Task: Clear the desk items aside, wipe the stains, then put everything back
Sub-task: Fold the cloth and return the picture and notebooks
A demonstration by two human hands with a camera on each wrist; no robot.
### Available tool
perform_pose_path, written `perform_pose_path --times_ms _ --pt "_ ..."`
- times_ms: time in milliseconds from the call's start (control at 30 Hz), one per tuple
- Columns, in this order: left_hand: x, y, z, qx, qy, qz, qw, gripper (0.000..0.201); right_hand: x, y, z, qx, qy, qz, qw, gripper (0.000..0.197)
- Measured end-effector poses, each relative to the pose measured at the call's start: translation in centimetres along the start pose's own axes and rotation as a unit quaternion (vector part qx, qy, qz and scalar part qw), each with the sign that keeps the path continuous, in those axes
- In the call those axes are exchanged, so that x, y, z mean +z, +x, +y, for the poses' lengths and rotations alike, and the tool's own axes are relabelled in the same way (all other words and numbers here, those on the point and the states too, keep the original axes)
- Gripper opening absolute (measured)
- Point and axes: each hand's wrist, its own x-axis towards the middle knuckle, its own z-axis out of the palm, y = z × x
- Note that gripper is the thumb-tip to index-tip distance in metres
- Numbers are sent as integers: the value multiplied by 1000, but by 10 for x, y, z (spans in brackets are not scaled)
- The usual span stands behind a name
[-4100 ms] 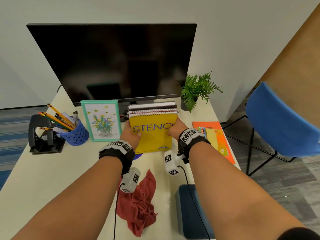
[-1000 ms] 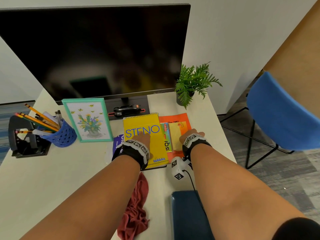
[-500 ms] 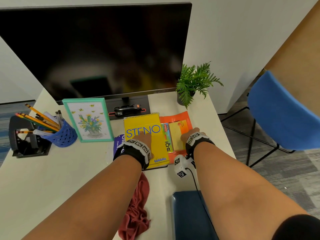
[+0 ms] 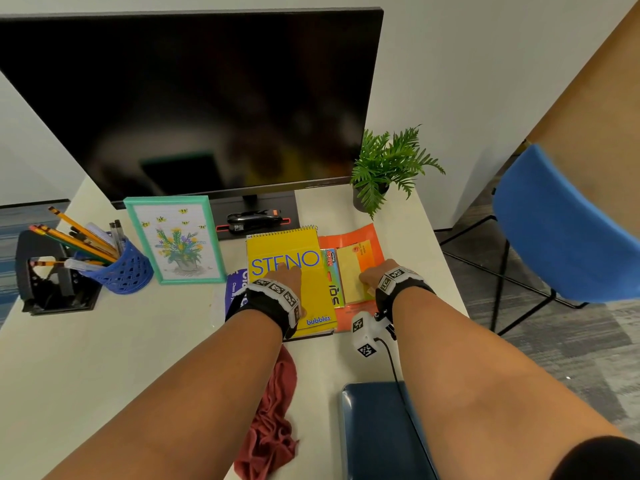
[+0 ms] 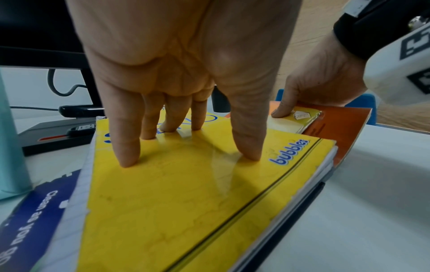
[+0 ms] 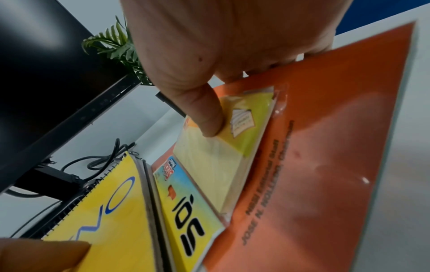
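Stapler behind steno pad, picture frame left, both hands flat, fingers straight.

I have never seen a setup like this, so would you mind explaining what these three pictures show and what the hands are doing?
There is no machine here: a person wears one camera on the head and one on each wrist. The wide picture is the head view, looking down at a desk. The other two look along each hand from the wrist.

On the desk stand a monitor, a small plant, a framed flower picture, a blue cup of pencils, and a red cloth near the front edge.

The left hand presses flat, straight fingers on a yellow STENO notebook. The right hand rests on a pack of sticky notes lying on an orange folder; its thumb touches the pack. Neither hand lifts anything.
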Motion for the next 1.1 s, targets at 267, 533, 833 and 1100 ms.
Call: perform_pose_path --times_ms 267,533,833,1100 --pt "0 -6 -2 1 -1 4 1000 71 -16 -38 -3 -90 123 50 987 37" --pt "-10 -9 -17 -22 -55 -3 998 59 -40 -72 -28 -180 105 117 971 26" --pt "-5 -16 -41 -82 -162 41 983 58 -39 -106 -65 -256 84 115 956 31" --pt "8 -11 -66 -140 -209 51 967 35 11 -93 -71 -169 176 -16 970 51"
